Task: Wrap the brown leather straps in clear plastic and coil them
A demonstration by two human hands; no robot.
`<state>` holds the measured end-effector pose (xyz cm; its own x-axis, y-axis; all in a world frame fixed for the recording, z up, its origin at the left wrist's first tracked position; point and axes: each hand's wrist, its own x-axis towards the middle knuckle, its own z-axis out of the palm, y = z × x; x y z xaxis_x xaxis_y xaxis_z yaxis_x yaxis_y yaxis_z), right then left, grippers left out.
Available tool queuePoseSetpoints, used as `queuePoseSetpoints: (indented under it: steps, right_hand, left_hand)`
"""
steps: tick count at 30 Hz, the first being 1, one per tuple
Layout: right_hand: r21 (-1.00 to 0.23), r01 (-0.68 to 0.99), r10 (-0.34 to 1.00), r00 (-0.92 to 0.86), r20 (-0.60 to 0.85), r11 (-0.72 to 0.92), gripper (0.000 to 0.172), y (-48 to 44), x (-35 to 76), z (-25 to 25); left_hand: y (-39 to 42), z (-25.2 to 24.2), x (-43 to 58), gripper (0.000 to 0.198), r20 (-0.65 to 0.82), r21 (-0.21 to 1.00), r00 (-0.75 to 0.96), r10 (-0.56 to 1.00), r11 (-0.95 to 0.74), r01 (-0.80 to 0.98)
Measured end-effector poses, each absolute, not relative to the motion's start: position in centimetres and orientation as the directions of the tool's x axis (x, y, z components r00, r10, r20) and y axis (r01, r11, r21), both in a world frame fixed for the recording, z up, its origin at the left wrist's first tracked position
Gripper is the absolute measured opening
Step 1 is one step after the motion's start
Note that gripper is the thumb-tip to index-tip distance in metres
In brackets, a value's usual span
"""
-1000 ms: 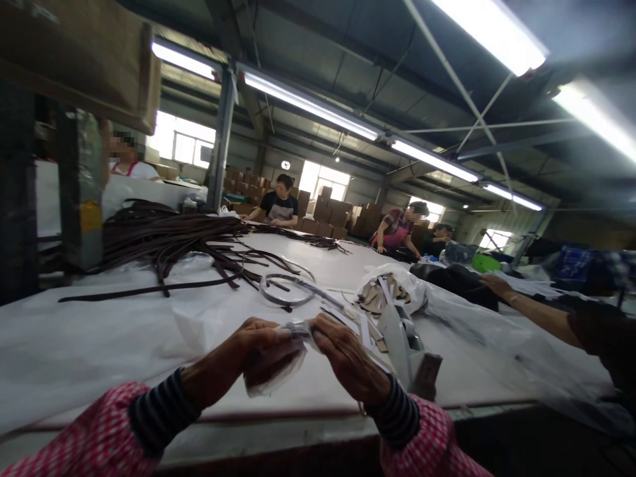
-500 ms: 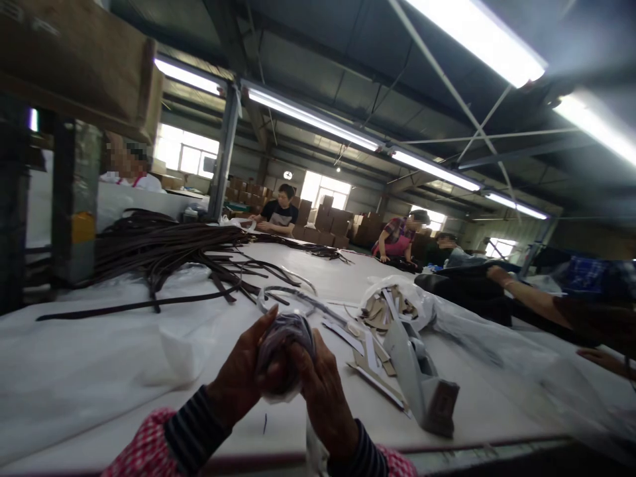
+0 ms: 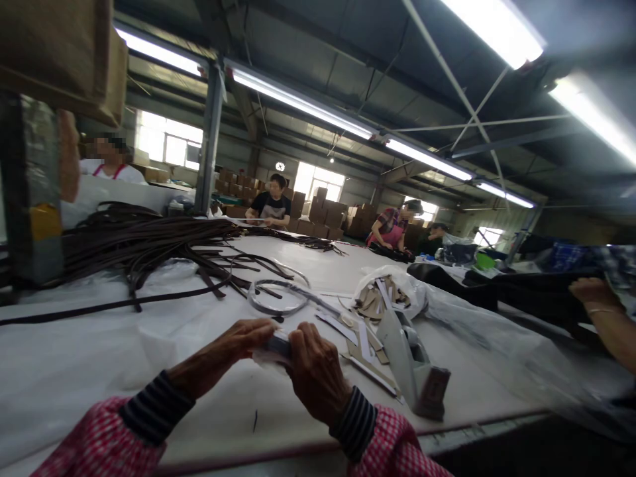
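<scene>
Between my two hands is a grey coil in clear plastic [image 3: 279, 347], seen nearly edge-on above the white table. My left hand [image 3: 236, 344] holds its left side with the fingers laid over the top. On the other side, the curled fingers of my right hand [image 3: 318, 371] grip it. The coil's underside and my thumbs are mostly hidden. Just beyond it lies a loop of clear, shiny strip [image 3: 278, 308] on the table.
Dark brown straps [image 3: 149, 238] are heaped at left. A tape dispenser [image 3: 415, 371], card strips [image 3: 365, 344] and a plastic bag of scraps [image 3: 387, 296] lie at right. A co-worker's hand [image 3: 593, 291] touches black material [image 3: 521, 288] at far right. A metal post [image 3: 37, 199] stands at left.
The coil has been turned from showing its round face to nearly edge-on. My left hand has flattened over its top. The view has shifted slightly, and the co-worker's arm at right has moved outward.
</scene>
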<state>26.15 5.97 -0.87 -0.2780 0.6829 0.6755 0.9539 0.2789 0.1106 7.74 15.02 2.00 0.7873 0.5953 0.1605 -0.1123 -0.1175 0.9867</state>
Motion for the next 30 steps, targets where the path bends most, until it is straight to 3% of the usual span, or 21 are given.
queuePoseSetpoints:
  steps: [2,5,9,12,15,18,21,24,27,30]
  right_hand:
    - [0.226,0.929,0.691,-0.370,0.621,0.294,0.004,6.3,26.5,-1.1]
    - [0.250,0.907,0.740,-0.420,0.526,0.338,0.013,6.2,27.0,-2.7]
    - [0.075,0.881,0.805,-0.460,0.375,0.468,0.021,4.9,27.9,-3.4]
    - [-0.108,0.848,0.833,-0.475,0.283,0.520,0.043,3.9,29.3,-2.1]
    - [-0.205,0.834,0.854,-0.469,0.228,0.513,0.057,3.8,30.8,-1.0]
    - [-0.187,0.866,0.877,-0.419,0.236,0.464,0.050,4.4,31.6,-0.9]
    - [-0.115,0.884,0.877,-0.420,0.232,0.454,0.030,5.5,31.2,-1.4]
    - [-0.065,0.901,0.881,-0.400,0.255,0.428,0.012,6.5,29.5,-2.5]
    - [-0.084,0.926,0.888,-0.324,0.328,0.369,0.014,6.9,27.5,-3.4]
    - [-0.136,0.920,0.886,-0.301,0.352,0.367,0.012,7.1,26.8,-3.3]
  left_hand:
    - [15.9,2.6,7.2,0.035,0.161,0.931,0.851,0.499,-0.363,0.037]
    - [16.5,1.0,6.9,0.034,0.149,0.809,0.912,0.382,-0.577,0.110]
    - [15.8,-3.1,6.7,0.028,0.417,0.639,0.888,0.195,-0.757,-0.134]
    - [15.1,-4.3,6.6,0.022,0.513,0.576,0.847,0.137,-0.787,-0.222]
    - [15.2,-3.7,6.6,0.023,0.567,0.523,0.821,0.064,-0.798,-0.299]
    - [15.7,-2.9,6.5,0.022,0.502,0.470,0.861,0.087,-0.863,-0.186]
    - [16.7,-2.7,5.7,0.028,0.387,0.374,0.907,0.168,-0.927,0.012]
    - [17.7,-3.2,4.6,0.040,0.374,0.261,0.904,0.208,-0.959,0.113]
    - [17.5,-3.7,4.7,0.043,0.449,0.197,0.866,0.219,-0.970,0.143]
    - [16.2,-3.6,6.3,0.028,0.448,0.218,0.856,0.257,-0.960,0.175]
